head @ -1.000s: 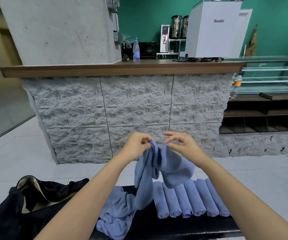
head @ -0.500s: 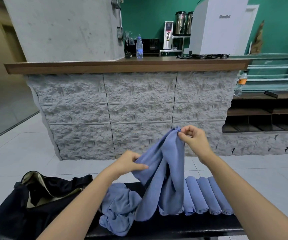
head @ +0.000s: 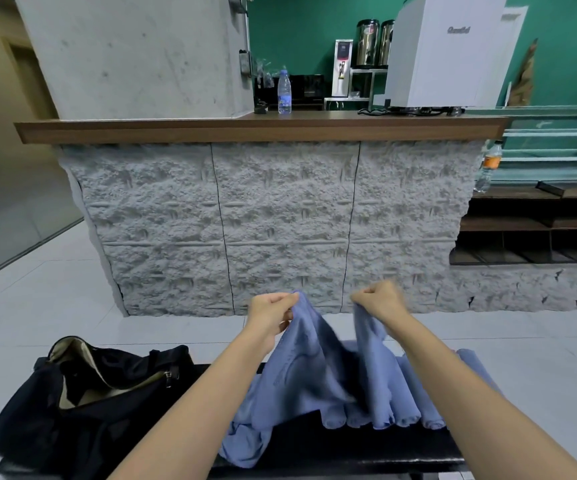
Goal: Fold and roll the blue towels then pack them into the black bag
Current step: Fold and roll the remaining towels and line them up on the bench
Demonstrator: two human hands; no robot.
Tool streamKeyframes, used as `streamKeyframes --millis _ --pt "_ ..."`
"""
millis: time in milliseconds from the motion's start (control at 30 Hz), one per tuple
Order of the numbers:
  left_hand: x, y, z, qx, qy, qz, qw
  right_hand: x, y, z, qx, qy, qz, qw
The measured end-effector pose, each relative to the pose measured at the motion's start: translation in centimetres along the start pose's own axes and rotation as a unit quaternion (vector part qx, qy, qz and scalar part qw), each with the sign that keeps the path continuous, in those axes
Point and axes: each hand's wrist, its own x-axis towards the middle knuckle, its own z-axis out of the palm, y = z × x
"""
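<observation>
The left hand (head: 270, 315) and the right hand (head: 380, 301) each pinch a top edge of 1 blue towel (head: 315, 372), which hangs above the black bench (head: 349, 448). Rolled towels (head: 418, 407) lie behind it on the right; the open black bag (head: 82, 407) sits on the left.

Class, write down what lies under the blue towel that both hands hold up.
Under the held towel, the near ends of rolled towels show on the black bench, beside a crumpled towel. Their far parts are covered.
</observation>
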Motion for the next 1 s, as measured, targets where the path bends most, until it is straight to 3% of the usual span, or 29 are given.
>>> streamKeyframes --millis 133,267,433,533,667,800,933,1000 --pt "0.3 0.0 2.6 0.071 0.014 0.051 0.996 -1.3 -1.6 2.4 0.111 -0.032 -0.02 0.993" --pt "0.0 0.3 2.9 0.097 0.022 0.084 0.992 -2.1 -2.6 3.4 0.123 -0.001 -0.075 0.99" --pt "-1.0 1.1 2.2 0.086 -0.027 0.112 0.99 -2.9 -2.4 4.1 0.177 0.015 -0.104 0.979" --pt "-1.2 1.6 1.9 0.045 -0.057 0.085 0.994 -3.4 -2.6 4.1 0.184 0.018 -0.152 0.971" --pt "-0.6 2.5 1.2 -0.042 -0.116 0.028 0.992 -3.5 -2.9 2.9 0.217 -0.073 -0.202 0.952" --pt "0.2 4.1 0.7 0.087 -0.098 0.135 0.982 -2.5 -2.2 0.9 0.211 -0.01 -0.226 0.951" --pt "0.0 6.7 0.4 0.262 -0.213 0.209 0.918 -1.7 -1.7 -0.7 0.079 -0.062 -0.324 0.941" --pt "0.0 7.8 0.5 0.294 -0.221 0.251 0.895 -2.0 -2.0 -0.4 0.072 -0.091 -0.347 0.931"
